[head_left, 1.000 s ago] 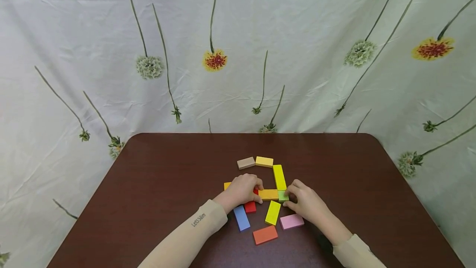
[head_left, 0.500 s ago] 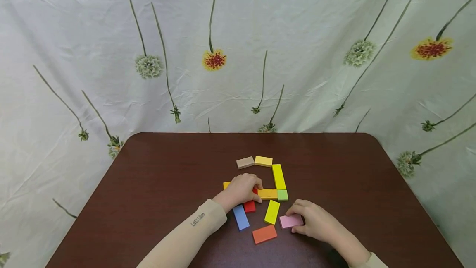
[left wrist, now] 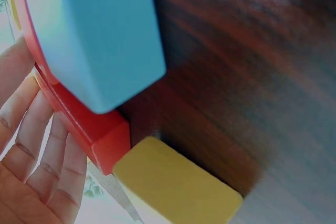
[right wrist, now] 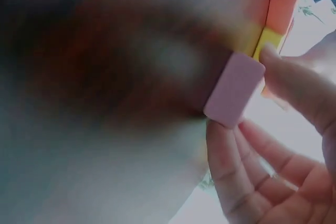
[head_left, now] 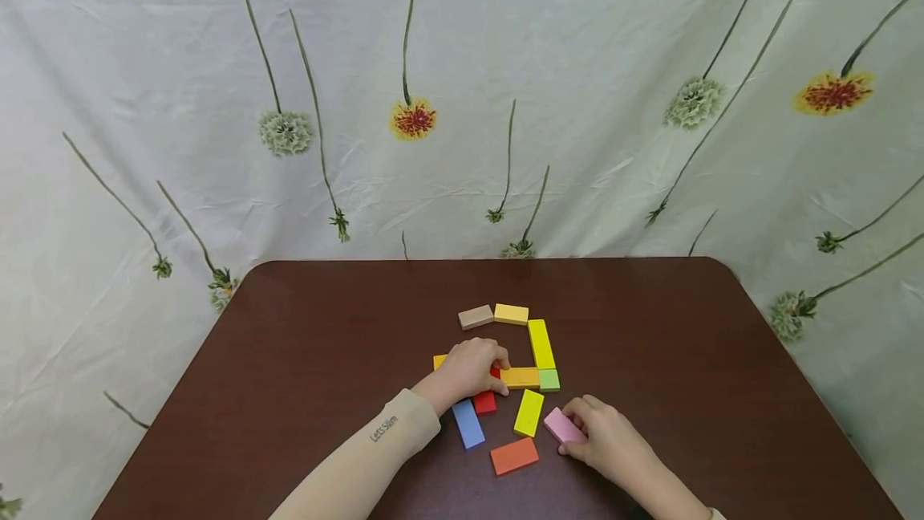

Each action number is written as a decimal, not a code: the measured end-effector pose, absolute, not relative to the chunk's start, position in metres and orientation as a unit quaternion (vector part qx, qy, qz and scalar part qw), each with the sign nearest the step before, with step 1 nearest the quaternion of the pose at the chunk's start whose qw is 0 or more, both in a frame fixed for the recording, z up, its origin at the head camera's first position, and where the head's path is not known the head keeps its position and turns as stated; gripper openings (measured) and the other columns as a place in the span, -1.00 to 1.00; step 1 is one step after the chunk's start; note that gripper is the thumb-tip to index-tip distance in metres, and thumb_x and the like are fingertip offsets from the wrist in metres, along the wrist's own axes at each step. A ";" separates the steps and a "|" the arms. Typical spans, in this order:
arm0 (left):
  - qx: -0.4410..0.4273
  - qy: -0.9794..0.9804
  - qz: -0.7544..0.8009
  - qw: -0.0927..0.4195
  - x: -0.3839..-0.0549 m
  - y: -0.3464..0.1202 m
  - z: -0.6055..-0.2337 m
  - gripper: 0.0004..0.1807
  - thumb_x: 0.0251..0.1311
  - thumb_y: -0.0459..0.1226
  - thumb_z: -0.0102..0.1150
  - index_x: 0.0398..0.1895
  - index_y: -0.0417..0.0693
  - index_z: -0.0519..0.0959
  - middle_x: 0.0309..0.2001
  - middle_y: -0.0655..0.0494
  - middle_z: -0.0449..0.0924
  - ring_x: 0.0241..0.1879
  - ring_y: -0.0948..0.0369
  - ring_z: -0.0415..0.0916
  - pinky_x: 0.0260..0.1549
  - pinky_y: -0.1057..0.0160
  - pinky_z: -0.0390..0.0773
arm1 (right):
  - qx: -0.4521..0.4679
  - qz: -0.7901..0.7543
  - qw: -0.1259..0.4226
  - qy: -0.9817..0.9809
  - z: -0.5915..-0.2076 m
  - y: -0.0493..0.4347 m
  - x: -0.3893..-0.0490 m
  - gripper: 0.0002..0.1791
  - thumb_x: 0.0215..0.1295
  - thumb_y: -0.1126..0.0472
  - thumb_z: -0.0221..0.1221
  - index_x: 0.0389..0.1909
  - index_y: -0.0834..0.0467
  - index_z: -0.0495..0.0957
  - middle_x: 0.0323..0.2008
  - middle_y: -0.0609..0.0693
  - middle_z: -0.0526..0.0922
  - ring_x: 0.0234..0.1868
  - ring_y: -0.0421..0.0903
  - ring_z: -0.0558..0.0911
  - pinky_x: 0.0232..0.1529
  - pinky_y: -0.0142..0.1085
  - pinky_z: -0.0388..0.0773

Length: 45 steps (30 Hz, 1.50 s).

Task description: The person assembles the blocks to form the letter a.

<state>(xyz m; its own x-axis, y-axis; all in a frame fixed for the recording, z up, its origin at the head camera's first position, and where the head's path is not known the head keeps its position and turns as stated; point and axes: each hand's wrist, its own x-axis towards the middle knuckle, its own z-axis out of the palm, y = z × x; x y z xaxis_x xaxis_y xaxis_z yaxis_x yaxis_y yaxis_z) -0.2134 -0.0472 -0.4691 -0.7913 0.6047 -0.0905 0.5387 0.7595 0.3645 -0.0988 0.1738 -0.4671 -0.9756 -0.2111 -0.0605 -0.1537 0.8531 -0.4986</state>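
Observation:
My right hand [head_left: 612,441] pinches a pink block [head_left: 561,425] between thumb and fingers, close over the table. The right wrist view shows the pink block's end face [right wrist: 235,90] with the thumb on one side and fingertips on the other. My left hand [head_left: 469,367] rests at the row of blocks, thumb and fingers about a red block [left wrist: 86,114], mostly covered in the head view. An orange-yellow block [head_left: 520,378] extends from that red block to a light green block [head_left: 549,379]. A bright yellow block [head_left: 541,343] runs away from the green one.
On the brown table [head_left: 325,327], a tan block [head_left: 476,317] and a pale yellow block [head_left: 511,314] lie at the back. Nearer are a blue block [head_left: 468,424], another red block [head_left: 485,402], a loose yellow block [head_left: 529,412] and an orange-red block [head_left: 514,456]. A flowered cloth [head_left: 462,62] hangs behind.
My right hand has come back from the green block towards me and taken hold of the pink block, which is now turned. The left hand stays in place.

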 end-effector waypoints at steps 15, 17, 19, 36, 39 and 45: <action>0.311 0.932 0.160 0.094 -0.216 -0.049 -0.466 -0.67 -0.04 -0.05 0.52 -0.23 0.05 0.71 -0.28 0.19 0.62 -0.35 0.28 0.38 -0.37 0.33 0.42 | 0.046 -0.277 0.051 0.958 -0.469 0.150 -0.108 -0.36 -0.09 0.02 0.53 -0.07 0.29 0.51 -0.49 -0.02 0.42 -0.51 -0.17 0.37 -0.54 -0.41 0.33; 0.311 0.932 0.159 0.093 -0.216 -0.049 -0.466 -0.67 -0.04 -0.05 0.52 -0.23 0.06 0.71 -0.28 0.20 0.61 -0.35 0.28 0.38 -0.37 0.33 0.42 | 0.050 -0.280 0.052 0.957 -0.469 0.148 -0.109 -0.35 -0.08 0.02 0.53 -0.06 0.30 0.50 -0.49 -0.02 0.42 -0.51 -0.16 0.36 -0.54 -0.41 0.33; 0.309 0.933 0.159 0.093 -0.215 -0.049 -0.466 -0.67 -0.04 -0.04 0.52 -0.23 0.06 0.70 -0.28 0.20 0.61 -0.36 0.28 0.37 -0.36 0.33 0.43 | 0.052 -0.284 0.055 0.956 -0.469 0.148 -0.109 -0.34 -0.08 0.02 0.53 -0.05 0.30 0.50 -0.49 -0.02 0.42 -0.51 -0.16 0.37 -0.53 -0.42 0.33; 0.311 0.932 0.161 0.097 -0.213 -0.050 -0.466 -0.68 -0.03 -0.05 0.52 -0.24 0.05 0.70 -0.28 0.18 0.60 -0.35 0.27 0.37 -0.36 0.32 0.42 | -0.017 -0.287 0.092 0.953 -0.464 0.164 -0.100 -0.31 -0.15 0.26 0.56 0.07 0.20 0.50 -0.09 0.04 0.54 -0.24 -0.13 0.57 -0.23 -0.22 0.68; 0.308 0.932 0.163 0.101 -0.212 -0.049 -0.466 -0.68 -0.03 -0.05 0.52 -0.24 0.05 0.70 -0.28 0.19 0.60 -0.35 0.28 0.37 -0.36 0.32 0.42 | -0.017 -0.285 0.086 0.954 -0.467 0.165 -0.101 -0.36 -0.13 0.28 0.54 0.05 0.19 0.52 -0.08 0.04 0.57 -0.27 -0.16 0.57 -0.25 -0.26 0.67; 0.305 0.932 0.167 0.103 -0.211 -0.048 -0.465 -0.68 -0.03 -0.06 0.52 -0.24 0.04 0.69 -0.28 0.19 0.60 -0.35 0.28 0.36 -0.37 0.33 0.40 | -0.023 -0.285 0.072 0.956 -0.469 0.163 -0.105 -0.39 -0.13 0.28 0.54 0.03 0.22 0.54 -0.08 0.05 0.61 -0.32 -0.19 0.56 -0.32 -0.32 0.63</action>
